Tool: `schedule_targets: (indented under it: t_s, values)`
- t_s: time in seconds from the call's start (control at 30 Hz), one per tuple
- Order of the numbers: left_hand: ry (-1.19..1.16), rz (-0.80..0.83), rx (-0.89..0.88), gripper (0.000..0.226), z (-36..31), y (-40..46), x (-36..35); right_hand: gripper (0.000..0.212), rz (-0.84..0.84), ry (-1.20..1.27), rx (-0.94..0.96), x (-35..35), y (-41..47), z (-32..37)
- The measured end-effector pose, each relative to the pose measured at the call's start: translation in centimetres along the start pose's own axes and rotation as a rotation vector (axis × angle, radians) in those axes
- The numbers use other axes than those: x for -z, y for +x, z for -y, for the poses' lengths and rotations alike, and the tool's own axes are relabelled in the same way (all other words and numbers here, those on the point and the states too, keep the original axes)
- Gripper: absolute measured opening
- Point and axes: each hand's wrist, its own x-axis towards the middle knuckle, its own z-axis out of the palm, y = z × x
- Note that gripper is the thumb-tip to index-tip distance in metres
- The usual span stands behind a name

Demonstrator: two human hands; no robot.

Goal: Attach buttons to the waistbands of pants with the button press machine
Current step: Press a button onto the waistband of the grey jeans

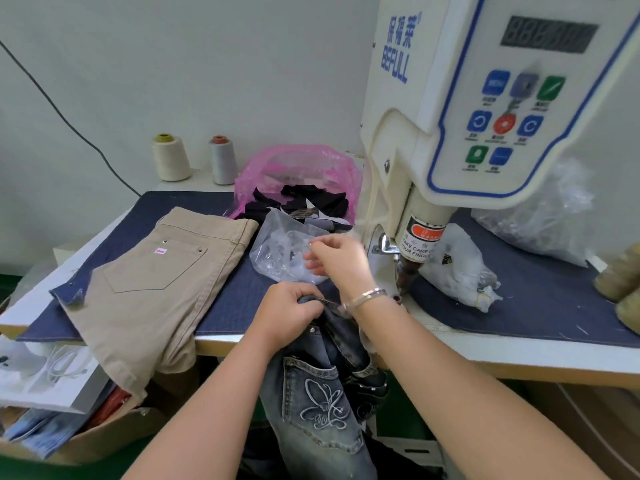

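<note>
Head view: left hand (289, 311) grips the waistband of dark jeans (322, 403) hanging over the table's front edge (485, 355). Right hand (337, 259), fingers pinched on something small above a clear bag (280, 251), hovers left of the press machine (450, 133). Khaki pants (156, 282) overhang the left edge.

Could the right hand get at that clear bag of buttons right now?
Probably yes: the right hand already hovers over the clear bag, fingertips at its open top, with nothing between them.

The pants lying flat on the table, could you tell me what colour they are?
Khaki tan pants, seen in the head view.
</note>
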Motion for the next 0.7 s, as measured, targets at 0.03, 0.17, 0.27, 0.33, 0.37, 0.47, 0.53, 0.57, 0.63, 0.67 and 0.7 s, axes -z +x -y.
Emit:
schedule_targets:
  t_s: [0.03,0.17,0.27,0.33,0.37,0.47,0.53,0.57,0.63,0.67,0.7]
  values:
    - [0.008,0.000,-0.006,0.018,0.0,-0.1,0.0,0.014,0.013,0.166,-0.052,0.7,-1.8,0.1]
    - [0.023,0.011,-0.012,0.015,0.2,0.0,0.0,0.008,0.116,0.410,-0.187,4.5,-8.6,-0.8]
    - [0.042,-0.008,0.005,0.019,0.1,0.1,-0.2,0.011,0.085,0.364,-0.200,7.8,-11.2,-1.5]
    - [0.034,-0.006,0.030,0.019,-0.1,0.1,-0.3,0.012,0.023,0.341,-0.167,9.9,-11.1,-1.4]
    - [0.031,-0.005,0.035,0.019,-0.1,0.1,-0.3,0.012,-0.010,0.338,-0.156,10.8,-10.7,-1.3]
    - [0.032,-0.006,0.041,0.019,-0.1,0.0,-0.4,0.009,-0.080,0.279,-0.130,12.3,-9.2,-1.3]
    - [0.028,-0.010,0.047,0.019,-0.2,0.0,-0.4,0.006,-0.092,0.162,-0.087,12.4,-8.2,-1.6]
    - [0.028,-0.011,0.049,0.019,-0.2,0.0,-0.4,0.006,-0.094,0.107,-0.063,12.3,-7.8,-1.8]
    - [0.029,-0.010,0.052,0.019,-0.2,0.0,-0.4,0.006,-0.087,0.021,-0.018,12.1,-7.2,-2.0]
    - [0.025,-0.010,0.053,0.019,-0.2,-0.1,-0.4,0.006,-0.081,-0.015,0.006,12.1,-7.1,-2.2]
    - [0.021,-0.011,0.055,0.019,-0.2,-0.1,-0.4,0.005,-0.077,-0.046,0.029,12.1,-7.0,-2.3]
